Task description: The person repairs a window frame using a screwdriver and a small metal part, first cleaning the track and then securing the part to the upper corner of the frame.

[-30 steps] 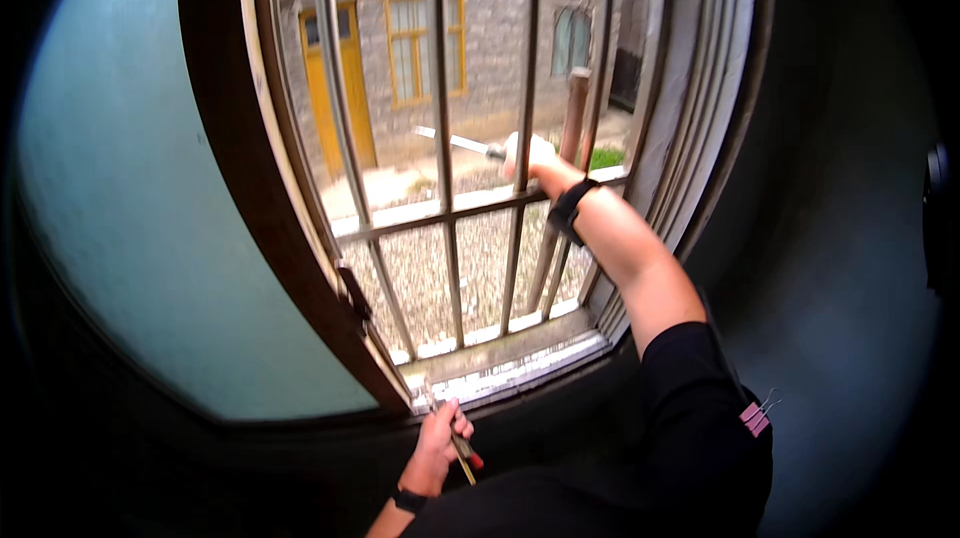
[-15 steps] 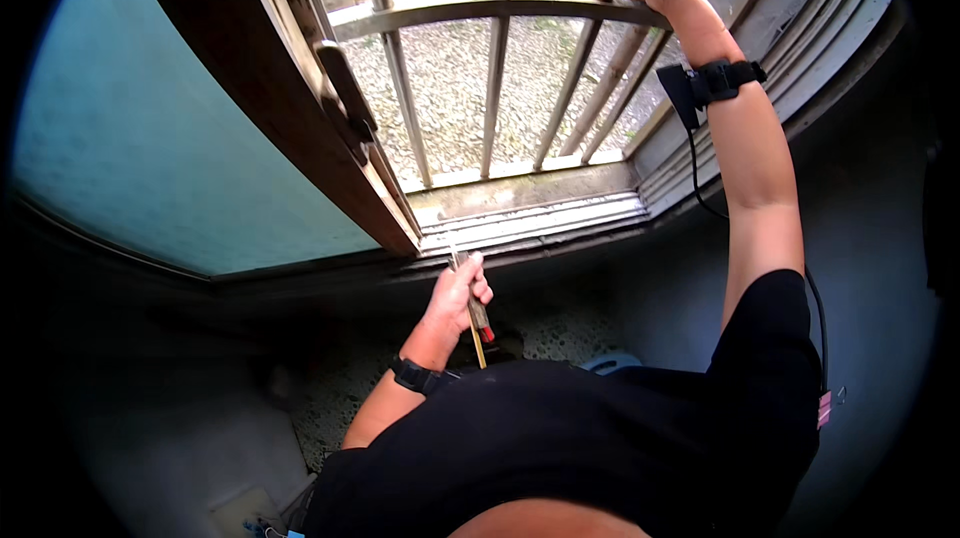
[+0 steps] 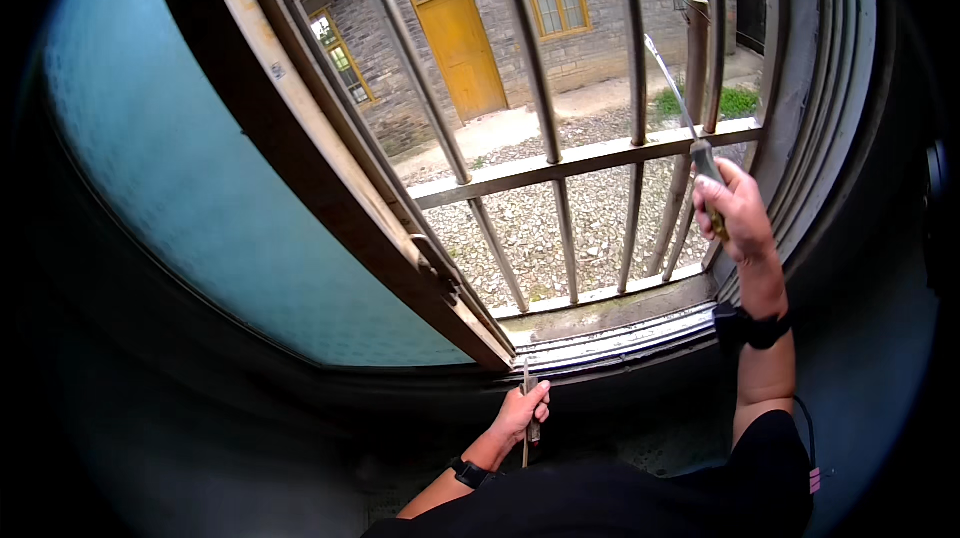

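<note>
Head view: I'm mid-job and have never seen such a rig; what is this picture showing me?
No machine here: this comes from one camera worn on the head, looking down. The wearer's bare right hand holds a long silver-shafted screwdriver-like tool, seen against grey metal window bars. The bare left hand, near the silver window track, grips a slim dark-handled tool; its exact kind is unclear. On the left stands a textured blue-green pane; grey gravel lies beyond the bars.

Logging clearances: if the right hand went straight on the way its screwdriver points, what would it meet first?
The right hand, screwdriver leading, would likely meet the vertical bar just left of the tip; depth is unclear.
</note>
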Demonstrator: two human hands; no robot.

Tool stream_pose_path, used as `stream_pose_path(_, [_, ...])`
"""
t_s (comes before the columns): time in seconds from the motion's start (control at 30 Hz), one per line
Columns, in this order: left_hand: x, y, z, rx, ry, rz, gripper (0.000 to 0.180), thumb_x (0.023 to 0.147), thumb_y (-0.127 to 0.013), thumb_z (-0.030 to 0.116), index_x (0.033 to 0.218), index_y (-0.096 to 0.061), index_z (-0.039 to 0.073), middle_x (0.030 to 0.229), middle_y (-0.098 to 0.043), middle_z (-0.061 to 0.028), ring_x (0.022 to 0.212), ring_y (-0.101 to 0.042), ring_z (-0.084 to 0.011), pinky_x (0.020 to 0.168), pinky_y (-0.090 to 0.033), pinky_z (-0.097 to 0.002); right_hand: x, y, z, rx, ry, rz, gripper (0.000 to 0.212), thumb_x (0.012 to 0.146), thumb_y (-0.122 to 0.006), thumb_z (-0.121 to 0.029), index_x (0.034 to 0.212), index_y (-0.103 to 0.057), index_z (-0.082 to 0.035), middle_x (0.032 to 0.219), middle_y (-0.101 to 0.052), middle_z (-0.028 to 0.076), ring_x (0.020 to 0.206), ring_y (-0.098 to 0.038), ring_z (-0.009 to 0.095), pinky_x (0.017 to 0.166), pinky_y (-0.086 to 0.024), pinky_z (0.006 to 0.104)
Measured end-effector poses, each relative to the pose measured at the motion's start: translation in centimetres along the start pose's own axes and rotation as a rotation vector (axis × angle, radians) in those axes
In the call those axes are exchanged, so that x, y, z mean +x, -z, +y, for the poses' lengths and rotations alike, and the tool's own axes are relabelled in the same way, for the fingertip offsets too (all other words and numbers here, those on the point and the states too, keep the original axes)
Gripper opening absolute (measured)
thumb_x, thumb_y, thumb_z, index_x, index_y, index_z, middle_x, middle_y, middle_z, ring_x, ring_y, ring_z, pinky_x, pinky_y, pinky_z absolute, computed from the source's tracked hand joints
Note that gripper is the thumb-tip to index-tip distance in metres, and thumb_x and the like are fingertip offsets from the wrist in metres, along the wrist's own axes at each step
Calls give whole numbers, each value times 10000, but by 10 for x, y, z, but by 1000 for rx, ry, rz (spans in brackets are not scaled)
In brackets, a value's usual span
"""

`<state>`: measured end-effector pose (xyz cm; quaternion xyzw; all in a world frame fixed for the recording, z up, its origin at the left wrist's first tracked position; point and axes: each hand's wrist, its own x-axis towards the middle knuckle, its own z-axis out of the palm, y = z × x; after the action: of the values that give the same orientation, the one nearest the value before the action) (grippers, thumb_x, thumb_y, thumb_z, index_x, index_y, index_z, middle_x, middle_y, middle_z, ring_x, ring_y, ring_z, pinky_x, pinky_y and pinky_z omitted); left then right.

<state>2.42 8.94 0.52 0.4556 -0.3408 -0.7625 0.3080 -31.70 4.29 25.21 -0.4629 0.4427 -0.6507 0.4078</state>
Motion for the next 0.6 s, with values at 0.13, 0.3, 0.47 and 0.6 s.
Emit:
stream_pose_path(0.13, [-8,-2,3,34,-87,73,275,904,-540,235,734,-516,20,476,-402,0,409,-382,-109,423,-347,-245,-67,-3,78,-15,-41,155,129,851,-561,-89,936,-502,-12,603,-495,-3,442,-464,65,388,-374,208])
stream_pose_path(0.3, [-5,-17,6,-56,-191,200,277,873,-590,216,675,-497,46,480,-379,9,385,-351,-89,384,-327,-250,-135,1,185,-270,-105,152,208,777,-648,-147,891,-553,0,635,-517,7,558,-480,78,523,-418,250])
stream_pose_path(0.47, [-3,-23,4,9,-343,283,332,856,-615,190,600,-427,93,482,-366,22,376,-324,-77,371,-318,-252,-168,-21,190,-461,-117,81,253,752,-662,-182,909,-567,-8,694,-579,166,604,-582,273,588,-470,337])
stream_pose_path(0.6, [-15,-32,11,115,-429,363,359,875,-585,190,584,-397,94,458,-352,16,375,-328,-84,368,-309,-254,-189,-36,209,-556,55,-88,279,717,-699,-175,911,-582,-13,735,-587,171,670,-608,327,597,-482,345])
